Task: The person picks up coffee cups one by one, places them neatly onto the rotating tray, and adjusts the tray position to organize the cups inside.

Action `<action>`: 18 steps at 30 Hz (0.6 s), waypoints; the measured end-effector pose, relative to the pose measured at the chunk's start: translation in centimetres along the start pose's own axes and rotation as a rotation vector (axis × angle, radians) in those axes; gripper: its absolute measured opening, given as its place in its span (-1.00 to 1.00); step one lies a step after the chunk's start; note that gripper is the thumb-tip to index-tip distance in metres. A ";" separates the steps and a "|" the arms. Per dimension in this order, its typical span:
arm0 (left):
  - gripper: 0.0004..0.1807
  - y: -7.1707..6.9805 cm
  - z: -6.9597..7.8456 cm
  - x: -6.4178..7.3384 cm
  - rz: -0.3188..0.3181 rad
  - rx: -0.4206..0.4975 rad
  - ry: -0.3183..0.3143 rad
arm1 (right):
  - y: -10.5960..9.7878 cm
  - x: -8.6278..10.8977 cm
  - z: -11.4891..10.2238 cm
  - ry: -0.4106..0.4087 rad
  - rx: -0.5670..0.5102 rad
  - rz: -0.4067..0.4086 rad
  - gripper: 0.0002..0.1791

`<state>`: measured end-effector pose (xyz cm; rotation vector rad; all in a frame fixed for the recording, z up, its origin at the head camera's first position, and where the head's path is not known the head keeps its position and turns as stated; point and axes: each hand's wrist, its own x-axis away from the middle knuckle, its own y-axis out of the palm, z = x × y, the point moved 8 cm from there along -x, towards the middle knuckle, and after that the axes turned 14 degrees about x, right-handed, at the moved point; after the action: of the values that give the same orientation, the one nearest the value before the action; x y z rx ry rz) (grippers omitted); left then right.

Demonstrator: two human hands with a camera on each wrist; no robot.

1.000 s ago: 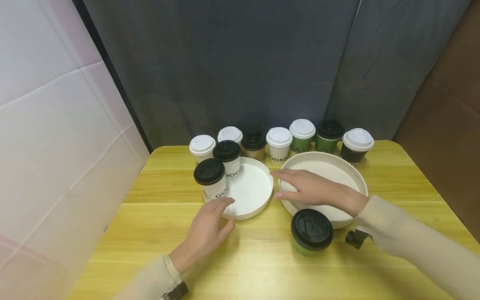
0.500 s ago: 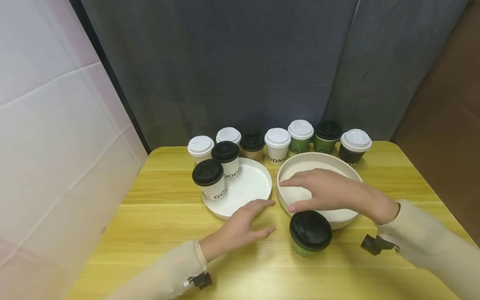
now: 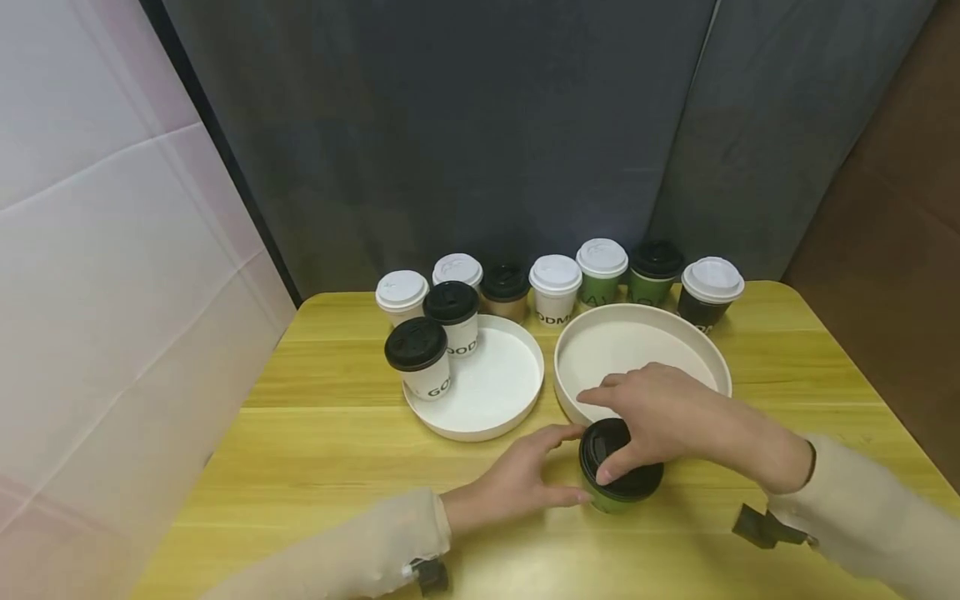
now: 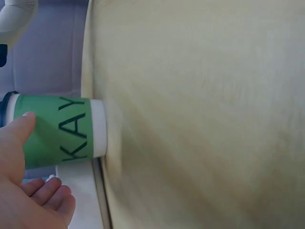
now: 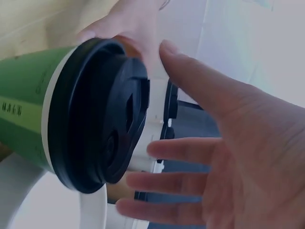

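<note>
Head view: both hands frame the green cup (image 3: 628, 487), upright on the table (image 3: 337, 475) — neither plainly gripping it.
On its left, the left hand (image 3: 519, 478) holds thumb and fingers apart around the cup's side, tips right beside it, though I can't tell whether they touch; over its top, the right hand (image 3: 667, 417) hangs with thumb and fingers spread, and from the right wrist they look clear of the lid (image 5: 95, 114). The cup stands just in front of the right tray (image 3: 637, 342), whose near rim is partly hidden by the right hand, as is some of the lid. From the left wrist I can read KAY on the cup — but a thumb covers some green, and the frame cuts off the lid. From the right wrist, the cup's base is out of frame.
</note>
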<state>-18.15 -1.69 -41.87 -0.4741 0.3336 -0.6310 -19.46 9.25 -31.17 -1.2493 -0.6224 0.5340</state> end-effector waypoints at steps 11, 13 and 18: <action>-0.19 1.2 0.0 -0.2 0.022 0.010 0.015 | 1.0 0.7 -1.6 0.053 -0.006 -0.053 -0.08; -0.21 1.3 -0.1 -0.2 0.022 0.023 0.010 | 1.2 0.7 -1.7 0.057 -0.005 -0.056 -0.12; -0.24 1.5 -0.3 -0.2 0.015 0.038 0.010 | 1.4 0.7 -2.0 0.053 -0.007 -0.034 -0.24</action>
<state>-17.72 -0.58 -42.82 -0.4321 0.3340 -0.6240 -17.65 8.67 -32.85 -1.2537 -0.6004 0.4691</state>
